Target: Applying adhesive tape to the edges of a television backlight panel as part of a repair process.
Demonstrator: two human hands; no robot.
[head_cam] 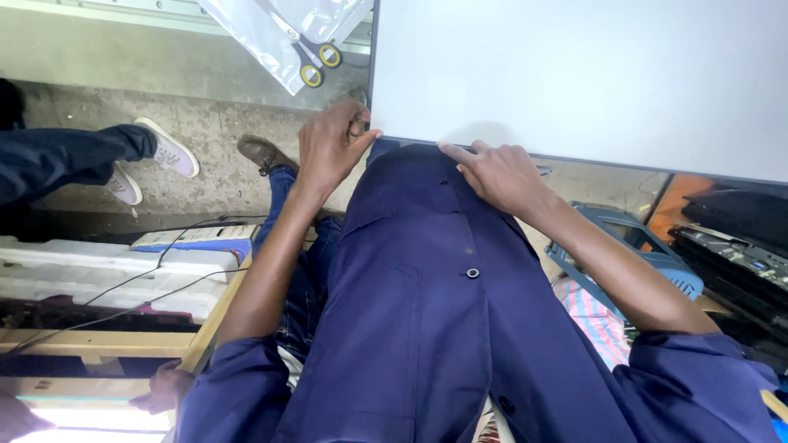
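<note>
A large flat white panel with a thin dark frame fills the upper right. My left hand grips its lower left corner, thumb against the edge. My right hand rests on the panel's near edge a little to the right, index finger stretched along the frame. My dark blue work coat hangs below both arms and hides what lies under the panel's edge.
A clear plastic bag with two yellow-ringed tools lies at the top. Another person's legs in white shoes stretch in from the left. White foam blocks and cables sit on a wooden rack at left; a blue plastic stool and dark electronics at right.
</note>
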